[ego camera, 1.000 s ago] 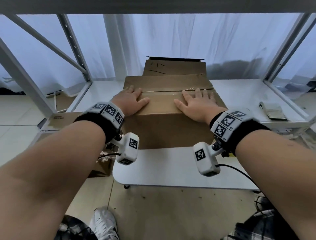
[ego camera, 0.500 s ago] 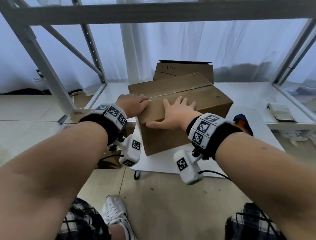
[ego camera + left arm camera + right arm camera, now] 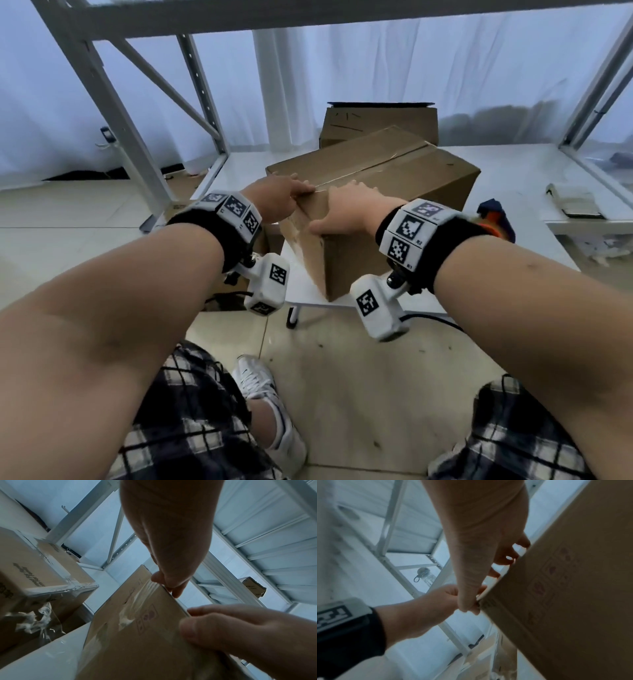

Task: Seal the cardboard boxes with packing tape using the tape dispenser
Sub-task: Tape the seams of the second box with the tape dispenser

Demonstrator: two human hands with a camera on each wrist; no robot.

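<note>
A brown cardboard box (image 3: 394, 178) stands turned on a small white table (image 3: 308, 284), one corner pointing at me, its top flaps closed along a middle seam. My left hand (image 3: 284, 200) hooks its fingers over the box's near top edge (image 3: 171, 585). Close beside it, my right hand (image 3: 346, 212) grips the near corner, thumb on the side wall and fingers over the top (image 3: 488, 581). Wrinkled clear tape (image 3: 142, 595) runs down the box's side. The blue and orange tape dispenser (image 3: 496, 217) lies on the table behind my right wrist, partly hidden.
A second cardboard box (image 3: 376, 123) stands behind on the low white shelf, whose metal posts (image 3: 113, 113) rise left and right. A flat pad (image 3: 579, 202) lies on the shelf at right. More taped boxes (image 3: 25, 568) sit left of the table.
The box has been turned on the table so a corner faces me. Both hands slid from flat on the top to the near corner and edge, close together.
</note>
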